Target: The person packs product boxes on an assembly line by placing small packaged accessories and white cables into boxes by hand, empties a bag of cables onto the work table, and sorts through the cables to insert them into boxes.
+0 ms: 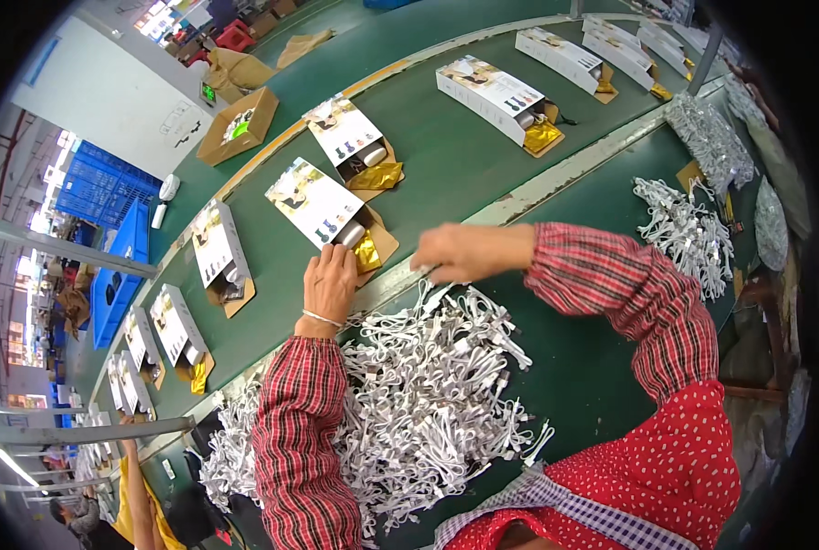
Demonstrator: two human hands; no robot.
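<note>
I see the left hand (329,282) at the open end of the white carton (310,200) left of centre, seemingly steadying it, and the right hand (467,252) curled beside white cables (428,394) heaped lower centre, apparently for easy reach, but can't tell whether either grips anything.

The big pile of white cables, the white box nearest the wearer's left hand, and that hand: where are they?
Cable pile (428,403): head view, middle of the heap.
White box (316,203): head view, printed top panel.
Left hand (330,282): head view, back of the hand.
</note>
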